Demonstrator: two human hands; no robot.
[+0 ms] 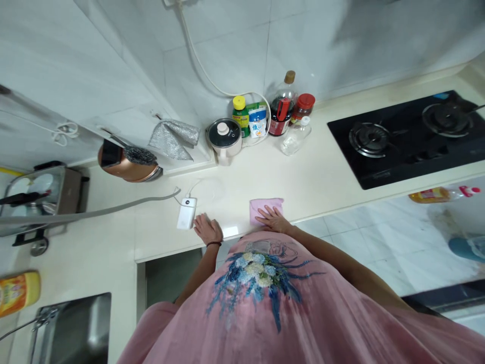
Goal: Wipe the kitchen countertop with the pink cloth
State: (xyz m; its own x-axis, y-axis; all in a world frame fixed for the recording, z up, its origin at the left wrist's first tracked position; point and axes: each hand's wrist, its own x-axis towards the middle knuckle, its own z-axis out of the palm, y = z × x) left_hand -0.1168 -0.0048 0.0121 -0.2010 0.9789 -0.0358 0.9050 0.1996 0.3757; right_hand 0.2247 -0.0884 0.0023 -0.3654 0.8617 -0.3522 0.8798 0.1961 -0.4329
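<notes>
My right hand (273, 220) lies flat on a folded pink cloth (261, 205) near the counter's front edge, fingers spread. To its left, my left hand (208, 229) rests palm down on the bare counter, its fingers stretched out. Just beside those left fingertips sits a white power bank (187, 213) with a small round dark display and a thin white cable plugged in.
A small lidded electric pot (224, 137), a green bottle (241, 116), a sauce bottle (282, 106) and a clear bottle (295, 136) stand by the wall. The gas hob (409, 136) is right; the sink (81, 328) and dish rack (70, 187) are left.
</notes>
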